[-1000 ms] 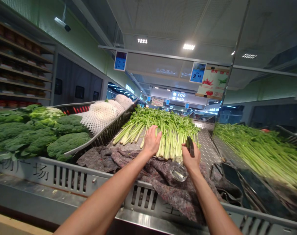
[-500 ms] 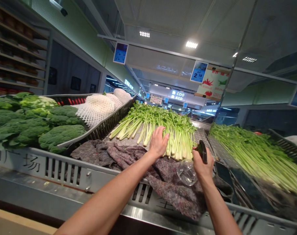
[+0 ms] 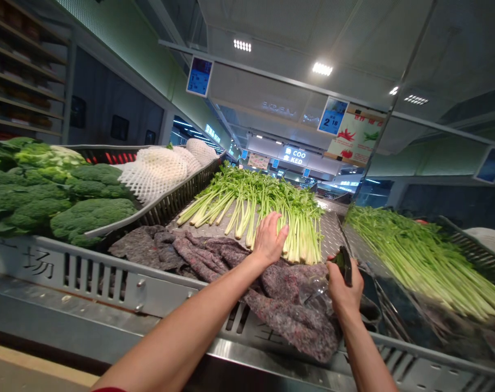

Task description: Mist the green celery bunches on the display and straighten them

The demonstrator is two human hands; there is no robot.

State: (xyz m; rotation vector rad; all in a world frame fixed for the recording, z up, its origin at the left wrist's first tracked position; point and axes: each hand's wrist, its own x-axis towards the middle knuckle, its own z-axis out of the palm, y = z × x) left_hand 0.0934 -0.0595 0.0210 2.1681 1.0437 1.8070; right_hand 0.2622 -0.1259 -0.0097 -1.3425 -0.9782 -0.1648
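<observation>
Many stalks of celery lie side by side on a metal display tray, leaves to the back and pale ends toward me. My left hand is over the near ends of the celery, fingers stretched out and holding nothing; whether it touches the stalks I cannot tell. My right hand grips a clear spray bottle with a dark trigger head by its neck, just right of the celery. Beneath both hands a crumpled grey-purple felt cloth hangs over the front rim.
At left, broccoli is piled beside white net-wrapped produce, with a black slatted divider between it and the celery. A grey slotted crate front runs along the near edge. The mirror at right reflects the celery.
My left hand has shifted slightly right over the stalk ends. My right hand has moved slightly right and down with the spray bottle, and the view has turned a little.
</observation>
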